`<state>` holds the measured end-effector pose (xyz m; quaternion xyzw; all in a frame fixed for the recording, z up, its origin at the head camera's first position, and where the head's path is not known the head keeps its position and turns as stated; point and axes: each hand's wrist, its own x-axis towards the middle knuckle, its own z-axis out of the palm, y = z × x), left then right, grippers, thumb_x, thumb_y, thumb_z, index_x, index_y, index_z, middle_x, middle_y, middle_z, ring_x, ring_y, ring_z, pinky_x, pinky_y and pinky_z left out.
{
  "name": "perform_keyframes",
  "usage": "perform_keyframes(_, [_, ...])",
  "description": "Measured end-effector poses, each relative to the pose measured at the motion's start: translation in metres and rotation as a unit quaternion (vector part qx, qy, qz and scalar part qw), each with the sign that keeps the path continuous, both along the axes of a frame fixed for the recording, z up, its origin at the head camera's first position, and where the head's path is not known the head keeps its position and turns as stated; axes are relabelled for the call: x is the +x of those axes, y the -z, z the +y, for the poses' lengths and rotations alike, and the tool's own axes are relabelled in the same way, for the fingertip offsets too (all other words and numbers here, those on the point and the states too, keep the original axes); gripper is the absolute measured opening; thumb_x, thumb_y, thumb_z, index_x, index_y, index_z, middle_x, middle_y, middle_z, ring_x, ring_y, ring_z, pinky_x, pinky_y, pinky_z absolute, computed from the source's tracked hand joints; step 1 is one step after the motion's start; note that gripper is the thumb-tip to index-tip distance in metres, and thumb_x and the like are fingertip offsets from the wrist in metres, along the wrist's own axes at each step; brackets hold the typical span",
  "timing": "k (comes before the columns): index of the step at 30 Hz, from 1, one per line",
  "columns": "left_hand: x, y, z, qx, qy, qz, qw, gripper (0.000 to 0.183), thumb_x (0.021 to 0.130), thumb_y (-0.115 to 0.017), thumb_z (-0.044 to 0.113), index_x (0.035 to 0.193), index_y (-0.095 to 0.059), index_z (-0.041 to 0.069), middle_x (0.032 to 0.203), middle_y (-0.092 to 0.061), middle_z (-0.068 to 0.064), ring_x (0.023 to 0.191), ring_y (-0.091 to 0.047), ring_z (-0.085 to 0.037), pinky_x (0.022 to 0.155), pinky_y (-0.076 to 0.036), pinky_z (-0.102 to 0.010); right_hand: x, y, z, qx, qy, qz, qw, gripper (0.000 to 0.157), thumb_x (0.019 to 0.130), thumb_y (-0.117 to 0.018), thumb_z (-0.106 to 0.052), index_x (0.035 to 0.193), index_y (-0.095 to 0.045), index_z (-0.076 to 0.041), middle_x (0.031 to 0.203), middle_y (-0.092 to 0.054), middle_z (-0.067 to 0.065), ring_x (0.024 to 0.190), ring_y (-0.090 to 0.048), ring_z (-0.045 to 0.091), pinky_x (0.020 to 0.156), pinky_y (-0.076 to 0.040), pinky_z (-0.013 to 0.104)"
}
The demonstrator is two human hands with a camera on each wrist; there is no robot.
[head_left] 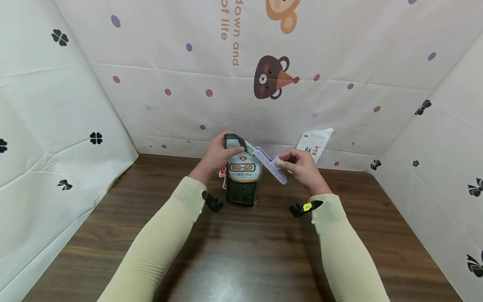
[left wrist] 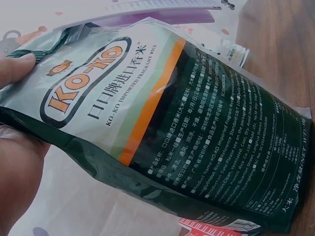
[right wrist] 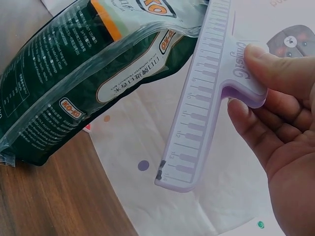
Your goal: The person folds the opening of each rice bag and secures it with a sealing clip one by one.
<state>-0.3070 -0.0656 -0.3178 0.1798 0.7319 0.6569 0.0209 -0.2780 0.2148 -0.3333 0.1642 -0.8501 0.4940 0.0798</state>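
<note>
A green and silver KO-KO rice bag (head_left: 243,180) stands upright on the wooden table. My left hand (head_left: 219,155) grips its folded top from the left, thumb across the front, as the left wrist view also shows at the thumb (left wrist: 17,69). In my right hand (head_left: 302,165) is a long lilac bag clip (head_left: 271,165) with ruler and piano-key markings, pinched by its handle between thumb and fingers. The clip slants down to the right, its upper end at the bag's top right corner. In the right wrist view the clip (right wrist: 199,108) overlaps the bag's edge (right wrist: 192,34).
Behind my right hand, a white packet with printed characters (head_left: 317,140) leans against the patterned back cloth (head_left: 170,113). A red and white item (head_left: 222,174) peeks out behind the bag's left side. Side cloths border the brown table (head_left: 241,251).
</note>
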Motion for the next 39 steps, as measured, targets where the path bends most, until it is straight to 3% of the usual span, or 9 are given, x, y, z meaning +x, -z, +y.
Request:
perform_keyframes(10, [0.003, -0.001, 0.000, 0.000, 0.001, 0.003, 1.0000, 0.022, 0.090, -0.069, 0.019, 0.107, -0.055, 0.016, 0.101, -0.060, -0.007, 0.094, -0.061, -0.023, 0.079, -0.052, -0.039, 0.002, -0.006, -0.004, 0.010, -0.002, -0.005, 1.000, 0.022, 0.087, -0.073, -0.023, 0.102, -0.070, -0.008, 0.100, -0.068, 0.010, 0.085, -0.059, 0.038, 0.063, -0.050, 0.026])
perform_keyframes(20, [0.003, 0.000, 0.000, -0.002, 0.006, 0.002, 1.0000, 0.023, 0.090, -0.069, 0.019, 0.107, -0.055, 0.016, 0.103, -0.060, -0.007, 0.095, -0.061, -0.023, 0.081, -0.052, -0.039, -0.001, -0.013, -0.010, 0.017, -0.003, -0.001, 1.000, 0.020, 0.087, -0.073, -0.022, 0.101, -0.070, -0.008, 0.101, -0.068, 0.011, 0.085, -0.063, 0.031, 0.066, -0.052, 0.027])
perform_keyframes(26, [0.004, 0.000, 0.000, -0.008, 0.007, 0.002, 0.9999, 0.024, 0.090, -0.069, 0.020, 0.109, -0.054, 0.016, 0.105, -0.060, -0.007, 0.097, -0.061, -0.023, 0.082, -0.052, -0.039, -0.002, -0.016, -0.014, 0.017, -0.001, -0.006, 1.000, 0.021, 0.086, -0.074, -0.025, 0.101, -0.070, -0.010, 0.102, -0.067, 0.009, 0.085, -0.062, 0.028, 0.069, -0.054, 0.035])
perform_keyframes(39, [0.005, -0.002, -0.001, -0.014, 0.012, 0.001, 0.9998, 0.026, 0.090, -0.069, 0.020, 0.112, -0.054, 0.017, 0.107, -0.060, -0.008, 0.097, -0.062, -0.024, 0.083, -0.054, -0.040, -0.006, -0.024, -0.024, 0.012, -0.011, 0.011, 1.000, 0.022, 0.086, -0.075, -0.022, 0.100, -0.070, -0.006, 0.104, -0.068, 0.011, 0.080, -0.062, 0.018, 0.065, -0.053, 0.027])
